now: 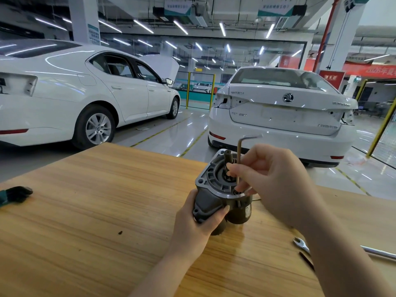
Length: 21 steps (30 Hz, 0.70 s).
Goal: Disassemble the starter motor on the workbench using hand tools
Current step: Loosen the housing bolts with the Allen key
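Observation:
The starter motor (214, 189) stands upright on the wooden workbench (96, 211), its grey flanged nose housing and pinion shaft facing up. My left hand (197, 219) grips the lower left side of the housing. An L-shaped hex key (239, 151) stands vertically with its long leg down at the flange's right edge and its short arm pointing right on top. My right hand (272, 179) pinches the key's shaft between thumb and fingers, just above the flange. The key's tip is hidden behind my fingers.
A dark work glove (16, 195) lies at the bench's left edge. A small dark screw (120, 232) sits on the bench left of the motor. An open-end wrench (301, 245), a chrome bar (379, 252) and a thin dark tool (306, 260) lie at the right. Two white cars are parked beyond.

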### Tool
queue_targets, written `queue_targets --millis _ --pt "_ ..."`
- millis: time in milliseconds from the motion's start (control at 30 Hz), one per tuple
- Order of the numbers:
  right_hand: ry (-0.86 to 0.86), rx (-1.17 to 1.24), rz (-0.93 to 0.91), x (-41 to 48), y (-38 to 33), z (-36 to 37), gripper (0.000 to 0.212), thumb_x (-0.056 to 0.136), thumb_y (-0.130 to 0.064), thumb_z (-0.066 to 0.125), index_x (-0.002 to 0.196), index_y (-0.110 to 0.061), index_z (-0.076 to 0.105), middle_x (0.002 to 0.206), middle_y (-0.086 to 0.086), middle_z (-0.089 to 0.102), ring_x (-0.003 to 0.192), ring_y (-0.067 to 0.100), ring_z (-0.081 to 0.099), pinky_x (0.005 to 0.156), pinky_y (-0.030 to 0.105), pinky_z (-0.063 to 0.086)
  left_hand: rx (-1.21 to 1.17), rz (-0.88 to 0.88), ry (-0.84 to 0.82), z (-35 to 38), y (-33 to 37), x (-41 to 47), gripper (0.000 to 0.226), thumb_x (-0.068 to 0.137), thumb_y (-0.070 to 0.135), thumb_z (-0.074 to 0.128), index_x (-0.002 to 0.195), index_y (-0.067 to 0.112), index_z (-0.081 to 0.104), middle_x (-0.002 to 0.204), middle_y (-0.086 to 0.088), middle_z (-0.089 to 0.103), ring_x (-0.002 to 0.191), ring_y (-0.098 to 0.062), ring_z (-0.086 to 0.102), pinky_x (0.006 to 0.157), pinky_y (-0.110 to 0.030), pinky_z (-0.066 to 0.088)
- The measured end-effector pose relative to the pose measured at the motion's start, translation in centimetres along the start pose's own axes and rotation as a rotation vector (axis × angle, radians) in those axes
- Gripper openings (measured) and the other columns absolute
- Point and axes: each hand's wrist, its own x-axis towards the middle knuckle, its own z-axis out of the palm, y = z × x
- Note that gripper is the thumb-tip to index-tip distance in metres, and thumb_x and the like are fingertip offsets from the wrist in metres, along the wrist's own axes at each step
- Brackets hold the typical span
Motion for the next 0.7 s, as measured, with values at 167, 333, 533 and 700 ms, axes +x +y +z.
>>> queue_targets --millis 167,333,533,700 --pt "-0.105 0.002 -0.02 0.01 0.03 0.09 0.014 0.088 -0.02 0.058 0.08 -0.031 0.061 0.075 -0.009 0.069 0.063 -0.002 0.066 0.056 0.016 0.054 0.008 0.007 -0.007 0.06 0.02 -0.08 0.055 0.059 0.052 0.07 0.107 0.03 0.056 0.099 0.024 0.065 0.093 0.005 0.061 0.071 -0.006 0.048" --pt "-0.079 0.056 0.001 -0.18 -0.39 0.55 0.016 0.071 -0.041 0.064 0.075 -0.027 0.057 0.068 -0.006 0.069 0.055 0.002 0.066 0.052 0.018 0.053 0.024 0.013 -0.007 0.08 0.05 -0.19 0.053 0.06 0.052 0.07 0.107 0.033 0.055 0.102 0.025 0.064 0.093 0.005 0.062 0.072 -0.006 0.048" --pt "-0.091 -0.002 -0.025 -0.27 -0.37 0.11 0.016 0.078 -0.032 0.064 0.068 -0.022 0.057 0.068 -0.004 0.071 0.055 0.002 0.065 0.057 0.024 0.055 -0.003 0.004 0.005 0.12 -0.12 -0.07 0.053 0.058 0.051 0.072 0.105 0.031 0.057 0.099 0.02 0.067 0.091 0.002 0.063 0.071 -0.008 0.048" --pt "-0.148 -0.008 -0.062 -0.23 -0.17 -0.02 0.013 0.087 -0.024 0.058 0.077 -0.031 0.058 0.072 -0.009 0.068 0.062 -0.002 0.065 0.06 0.015 0.053 0.005 -0.013 0.017 0.15 -0.16 0.06 0.058 0.055 0.056 0.07 0.106 0.032 0.057 0.099 0.022 0.066 0.091 0.003 0.062 0.072 -0.007 0.048"
